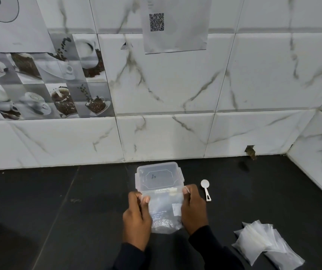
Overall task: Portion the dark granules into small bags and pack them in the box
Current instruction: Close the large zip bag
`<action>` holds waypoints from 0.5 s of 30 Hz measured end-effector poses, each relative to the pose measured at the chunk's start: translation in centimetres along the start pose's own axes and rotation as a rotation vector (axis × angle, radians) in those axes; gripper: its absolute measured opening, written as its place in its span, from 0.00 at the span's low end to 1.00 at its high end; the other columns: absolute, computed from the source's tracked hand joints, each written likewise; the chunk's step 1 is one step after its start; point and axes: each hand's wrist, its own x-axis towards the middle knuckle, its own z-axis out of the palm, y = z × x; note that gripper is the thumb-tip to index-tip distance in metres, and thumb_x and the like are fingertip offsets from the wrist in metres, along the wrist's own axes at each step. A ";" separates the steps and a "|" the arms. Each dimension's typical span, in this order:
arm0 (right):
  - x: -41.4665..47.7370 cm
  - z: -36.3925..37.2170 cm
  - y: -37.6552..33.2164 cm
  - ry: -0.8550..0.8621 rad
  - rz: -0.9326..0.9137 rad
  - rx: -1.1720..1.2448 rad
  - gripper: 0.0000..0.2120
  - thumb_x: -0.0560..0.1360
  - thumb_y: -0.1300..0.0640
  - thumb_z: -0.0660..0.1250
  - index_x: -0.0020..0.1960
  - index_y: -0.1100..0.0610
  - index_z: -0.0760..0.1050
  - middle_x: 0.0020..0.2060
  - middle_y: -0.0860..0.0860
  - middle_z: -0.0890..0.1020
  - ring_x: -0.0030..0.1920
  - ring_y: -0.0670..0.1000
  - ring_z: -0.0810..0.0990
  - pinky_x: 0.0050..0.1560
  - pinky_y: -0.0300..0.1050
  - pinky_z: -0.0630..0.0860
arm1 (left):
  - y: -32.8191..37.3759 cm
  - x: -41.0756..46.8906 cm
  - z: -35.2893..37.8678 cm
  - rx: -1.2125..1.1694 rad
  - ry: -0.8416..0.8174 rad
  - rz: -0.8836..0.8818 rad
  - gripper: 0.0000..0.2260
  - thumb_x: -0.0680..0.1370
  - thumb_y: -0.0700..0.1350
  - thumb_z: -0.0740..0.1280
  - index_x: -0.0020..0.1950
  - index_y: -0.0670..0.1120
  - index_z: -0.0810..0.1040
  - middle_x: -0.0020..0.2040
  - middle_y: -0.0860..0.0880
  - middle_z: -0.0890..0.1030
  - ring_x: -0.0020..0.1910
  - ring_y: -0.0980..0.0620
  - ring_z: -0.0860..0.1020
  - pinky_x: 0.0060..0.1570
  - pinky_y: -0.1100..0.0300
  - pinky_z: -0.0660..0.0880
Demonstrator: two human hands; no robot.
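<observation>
While left hand (136,219) and right hand (194,209) pinch the top corners of the clear plastic bag (166,213), held before the translucent plastic box (156,172), part its mouth evenly, keeping it upright.

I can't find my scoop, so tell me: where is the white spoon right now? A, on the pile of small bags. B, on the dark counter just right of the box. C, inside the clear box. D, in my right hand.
B: the white spoon lies on the dark counter just right of the clear box, while the right hand grips the clear bag.
</observation>
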 end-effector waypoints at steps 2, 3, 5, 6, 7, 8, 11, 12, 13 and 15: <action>-0.2 0.1 0.9 -0.009 -0.012 -0.057 0.07 0.82 0.55 0.56 0.46 0.54 0.68 0.35 0.52 0.79 0.36 0.55 0.78 0.38 0.54 0.76 | -0.3 -0.3 0.2 0.016 0.010 -0.019 0.06 0.82 0.47 0.62 0.47 0.48 0.68 0.33 0.55 0.76 0.34 0.60 0.78 0.26 0.72 0.70; -0.4 0.3 1.5 -0.033 -0.007 -0.096 0.07 0.82 0.53 0.56 0.47 0.53 0.68 0.35 0.52 0.79 0.36 0.55 0.78 0.38 0.54 0.76 | -0.8 -0.7 0.2 0.029 0.009 -0.045 0.06 0.82 0.48 0.62 0.47 0.49 0.68 0.32 0.54 0.76 0.32 0.59 0.78 0.26 0.72 0.70; -0.8 0.5 3.1 -0.111 0.020 -0.201 0.07 0.82 0.50 0.54 0.49 0.51 0.68 0.36 0.52 0.80 0.38 0.56 0.80 0.40 0.51 0.77 | -2.2 -1.4 0.6 0.078 -0.007 -0.098 0.07 0.82 0.51 0.61 0.46 0.51 0.66 0.31 0.53 0.77 0.28 0.58 0.77 0.24 0.69 0.70; -1.1 0.8 4.1 -0.168 0.054 -0.254 0.08 0.82 0.49 0.53 0.50 0.51 0.67 0.38 0.52 0.80 0.40 0.57 0.80 0.42 0.50 0.76 | -3.3 -1.9 0.9 0.105 -0.022 -0.126 0.08 0.82 0.52 0.60 0.46 0.52 0.66 0.31 0.53 0.77 0.28 0.58 0.77 0.25 0.67 0.71; -1.5 1.1 5.1 -0.227 0.096 -0.305 0.08 0.82 0.50 0.53 0.51 0.52 0.67 0.39 0.53 0.81 0.41 0.57 0.80 0.44 0.49 0.76 | -4.3 -2.4 1.3 0.134 -0.050 -0.162 0.08 0.82 0.53 0.59 0.45 0.52 0.65 0.31 0.52 0.77 0.29 0.57 0.77 0.27 0.62 0.75; -1.9 1.4 6.2 -0.280 0.135 -0.351 0.08 0.82 0.50 0.52 0.52 0.52 0.66 0.41 0.53 0.81 0.43 0.58 0.81 0.45 0.49 0.75 | -5.3 -3.0 1.8 0.166 -0.085 -0.199 0.09 0.82 0.54 0.59 0.45 0.52 0.65 0.31 0.52 0.77 0.29 0.56 0.78 0.29 0.56 0.77; -2.8 2.2 8.6 -0.367 0.176 -0.435 0.07 0.82 0.50 0.50 0.52 0.51 0.65 0.48 0.53 0.81 0.48 0.58 0.80 0.50 0.50 0.76 | -7.8 -4.3 3.1 0.264 -0.182 -0.283 0.10 0.82 0.56 0.56 0.45 0.53 0.63 0.32 0.53 0.77 0.32 0.53 0.78 0.37 0.50 0.79; -2.8 2.4 9.2 -0.374 0.172 -0.449 0.08 0.82 0.50 0.50 0.53 0.51 0.66 0.51 0.52 0.80 0.50 0.57 0.80 0.53 0.51 0.76 | -8.5 -4.5 3.4 0.281 -0.201 -0.296 0.10 0.82 0.57 0.55 0.45 0.53 0.62 0.33 0.53 0.78 0.33 0.51 0.78 0.39 0.49 0.80; -2.7 2.5 9.4 -0.375 0.169 -0.454 0.09 0.82 0.51 0.51 0.56 0.51 0.67 0.54 0.52 0.78 0.52 0.56 0.79 0.55 0.51 0.75 | -9.1 -4.7 3.6 0.287 -0.221 -0.311 0.10 0.82 0.58 0.54 0.45 0.54 0.62 0.34 0.52 0.78 0.34 0.50 0.79 0.41 0.48 0.81; -2.3 2.7 9.7 -0.370 0.178 -0.433 0.12 0.82 0.50 0.53 0.63 0.52 0.67 0.60 0.52 0.74 0.56 0.56 0.77 0.60 0.53 0.73 | -9.6 -4.9 3.8 0.305 -0.250 -0.340 0.09 0.81 0.59 0.55 0.49 0.55 0.64 0.42 0.50 0.81 0.39 0.48 0.80 0.45 0.48 0.81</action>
